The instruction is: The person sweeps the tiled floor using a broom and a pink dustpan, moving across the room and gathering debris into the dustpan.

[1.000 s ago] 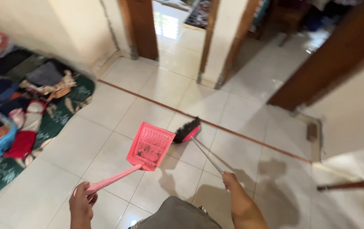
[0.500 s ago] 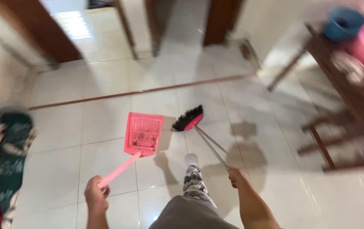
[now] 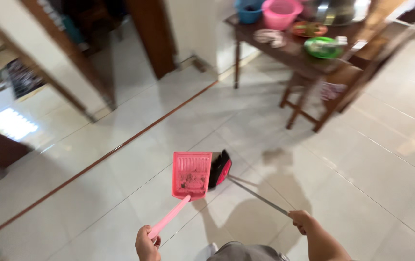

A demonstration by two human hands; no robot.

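My left hand grips the long pink handle of a pink dustpan, which is held above the tiled floor with some dark dirt lying in its pan. My right hand grips the thin metal handle of a broom with a red head and black bristles. The broom head hangs just to the right of the dustpan, almost touching its edge. Both tools are in front of me, near the lower middle of the view.
A dark wooden table stands at the upper right, carrying a blue bowl, a pink basin and a green plate. A wooden stool sits under it. Brown door frames open at the upper left.
The view has swung to the right: the clothes pile on the left has left the frame and the table has come in. The broom head has drawn closer to the dustpan.
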